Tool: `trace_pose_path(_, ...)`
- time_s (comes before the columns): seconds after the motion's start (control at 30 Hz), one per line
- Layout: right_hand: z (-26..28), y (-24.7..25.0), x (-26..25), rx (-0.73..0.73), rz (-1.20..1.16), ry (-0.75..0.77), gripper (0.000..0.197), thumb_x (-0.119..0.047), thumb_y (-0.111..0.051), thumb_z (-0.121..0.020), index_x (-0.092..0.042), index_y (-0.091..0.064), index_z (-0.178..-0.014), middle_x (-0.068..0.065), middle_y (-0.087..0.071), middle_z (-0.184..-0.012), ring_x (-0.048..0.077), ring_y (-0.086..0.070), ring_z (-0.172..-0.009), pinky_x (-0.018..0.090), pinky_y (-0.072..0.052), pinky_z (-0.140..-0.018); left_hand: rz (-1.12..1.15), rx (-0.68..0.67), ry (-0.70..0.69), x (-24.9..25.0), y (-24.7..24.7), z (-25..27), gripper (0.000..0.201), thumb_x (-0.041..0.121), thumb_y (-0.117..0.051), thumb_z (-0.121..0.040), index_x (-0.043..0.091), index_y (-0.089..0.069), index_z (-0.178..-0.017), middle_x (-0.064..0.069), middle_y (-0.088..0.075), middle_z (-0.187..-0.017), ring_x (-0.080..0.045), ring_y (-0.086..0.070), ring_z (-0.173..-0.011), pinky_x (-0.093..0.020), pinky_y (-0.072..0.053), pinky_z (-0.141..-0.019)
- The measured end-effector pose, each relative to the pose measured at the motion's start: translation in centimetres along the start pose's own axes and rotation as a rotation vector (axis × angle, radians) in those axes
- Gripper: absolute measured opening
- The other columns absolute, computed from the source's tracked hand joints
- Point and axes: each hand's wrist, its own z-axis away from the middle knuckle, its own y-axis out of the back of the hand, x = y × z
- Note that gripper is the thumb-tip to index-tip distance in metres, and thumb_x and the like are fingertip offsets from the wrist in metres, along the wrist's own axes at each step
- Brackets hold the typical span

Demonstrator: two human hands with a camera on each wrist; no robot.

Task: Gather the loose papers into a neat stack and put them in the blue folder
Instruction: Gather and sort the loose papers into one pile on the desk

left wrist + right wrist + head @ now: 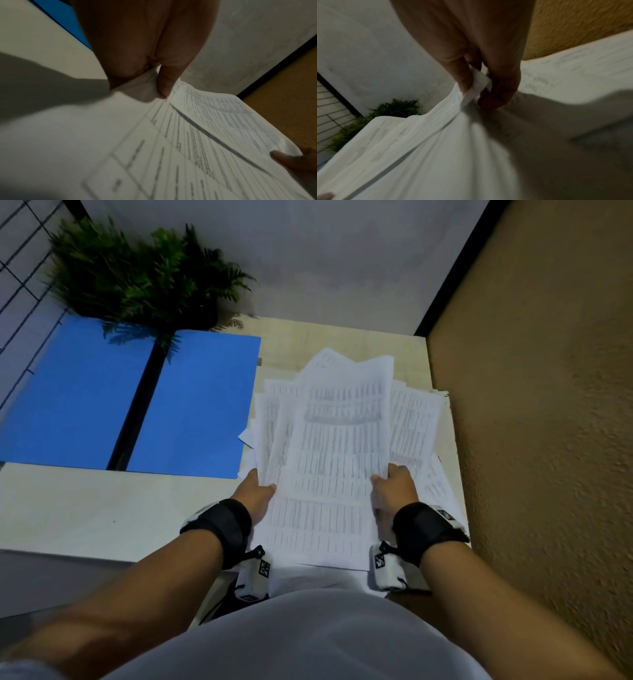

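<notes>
A fanned bundle of printed white papers (329,446) is held between both hands over the right part of the table. My left hand (255,487) grips its left edge, with thumb on top and fingers beneath (163,83). My right hand (394,484) pinches the right edge (476,86). More loose papers (416,419) lie underneath on the table, spreading right. The blue folder (137,398) lies open and flat to the left, its right flap just beside the papers.
A potted fern (137,275) stands behind the folder at the back of the pale wooden table (102,508). A tan textured wall (548,405) runs close along the table's right side. A wire grid (20,268) is at far left.
</notes>
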Motion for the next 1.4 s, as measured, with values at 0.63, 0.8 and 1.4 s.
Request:
trace_pose_path(0.63,-4.0,6.4,3.8,0.185,-0.119,-0.234,0.038,-0.032,-0.072,-0.082,-0.012,-0.054,-0.108,0.012,-0.063,-0.115,0.029,-0.062,-0.102,0.040,-0.051,-0.092,-0.079,0.086,0.005,1.4,-0.4,2.2,0.059,0.013,-0.071,-0.086,0.012,-0.041,-0.136,-0.003,-0.057,-0.130,-0.025,-0.056,-0.119,-0.036,-0.044,-0.100)
trace_pose_path(0.8,-3.5,5.4,3.9,-0.003,-0.174,-0.192,0.044,-0.019,-0.080,-0.074,-0.006,-0.067,-0.114,0.011,-0.071,-0.113,0.032,-0.068,-0.101,0.049,-0.050,-0.098,-0.177,0.088,-0.011,1.6,-0.3,2.0,0.060,0.017,-0.070,-0.088,0.007,-0.042,-0.139,-0.007,-0.056,-0.137,-0.029,-0.053,-0.126,-0.037,-0.042,-0.104)
trace_pose_path(1.4,4.5,13.2,-9.5,0.565,-0.286,0.578,0.058,-0.004,-0.057,-0.089,-0.015,-0.038,-0.143,-0.009,-0.055,-0.126,0.009,-0.053,-0.122,0.023,-0.044,-0.104,-0.063,0.065,0.110,2.5,-0.6,2.4,0.055,0.014,-0.056,-0.096,0.007,-0.030,-0.143,-0.011,-0.046,-0.146,-0.031,-0.049,-0.130,-0.037,-0.037,-0.110)
